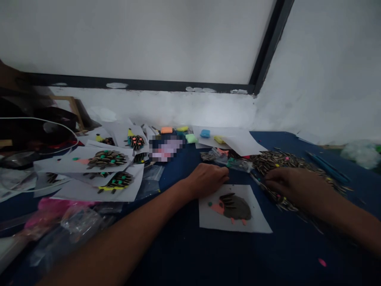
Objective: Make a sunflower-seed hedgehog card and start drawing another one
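Observation:
A white sheet of paper (205, 214) bears a hedgehog figure (241, 208) with a grey clay-like body, a pink face and feet, and a green nose. Several dark striped sunflower seeds stick up behind its face. My left hand (210, 179) rests by the sheet's top left edge with its fingers curled in; whatever they may hold is hidden. Over the near left side of a heap of sunflower seeds (297, 161), my right hand (285, 184) has its fingers drawn together at the tips. I cannot make out what is between them.
Finished-looking hedgehog sheets (64, 167) lie stacked at the left, with plastic bags (80, 222) in front. Coloured clay packets (205, 133) sit along the wall. A blue tool-like object (327, 167) lies beside the seeds. A pink bit (322, 262) lies at the front right.

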`<state>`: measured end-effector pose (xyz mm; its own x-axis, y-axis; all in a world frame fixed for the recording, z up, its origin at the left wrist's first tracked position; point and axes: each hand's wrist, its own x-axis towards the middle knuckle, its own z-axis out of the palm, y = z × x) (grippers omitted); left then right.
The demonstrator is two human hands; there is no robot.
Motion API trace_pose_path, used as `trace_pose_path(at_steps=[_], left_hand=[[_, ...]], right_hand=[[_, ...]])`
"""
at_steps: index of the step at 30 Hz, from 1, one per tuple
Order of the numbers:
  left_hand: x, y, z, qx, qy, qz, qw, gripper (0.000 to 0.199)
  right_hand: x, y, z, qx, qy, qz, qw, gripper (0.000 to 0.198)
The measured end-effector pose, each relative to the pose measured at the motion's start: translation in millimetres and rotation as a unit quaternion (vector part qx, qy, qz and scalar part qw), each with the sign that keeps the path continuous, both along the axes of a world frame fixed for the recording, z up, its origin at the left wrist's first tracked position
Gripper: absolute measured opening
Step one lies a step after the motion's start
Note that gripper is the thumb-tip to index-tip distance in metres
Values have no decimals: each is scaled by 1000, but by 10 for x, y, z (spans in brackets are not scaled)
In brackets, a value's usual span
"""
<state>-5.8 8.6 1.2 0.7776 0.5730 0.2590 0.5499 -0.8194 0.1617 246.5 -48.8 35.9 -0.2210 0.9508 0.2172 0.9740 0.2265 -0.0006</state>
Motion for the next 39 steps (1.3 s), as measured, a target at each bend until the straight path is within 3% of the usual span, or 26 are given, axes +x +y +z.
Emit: trace_pose_path(at_steps=[3, 11, 15, 20, 26, 29, 39], left_hand=[[-2, 8, -11, 4, -3, -2, 1000, 20], [0, 5, -13, 7, 0, 0, 1000, 19], [-1, 5, -14, 4, -3, 0, 1000, 19], [0, 1, 1, 1, -3, -1, 1000, 19], [0, -6, 7, -3, -4, 2, 1000, 20], [1, -1, -4, 2, -6, 2, 1000, 20], [-1, 2, -4, 2, -7, -2, 1000, 19]], right_hand=[[-28, 33, -61, -48, -33, -7, 998, 18], [-69, 62, -100, -40, -51, 6, 998, 18], [-75, 55, -53, -27, -59, -28, 998, 17], [-168, -14, 70, 6, 33, -30, 999, 19], [-311, -138, 115, -113, 160, 65, 979, 19], [-305, -141, 90, -105, 136, 68, 983, 15], [-191, -25, -105, -94, 52, 88, 990, 25]])
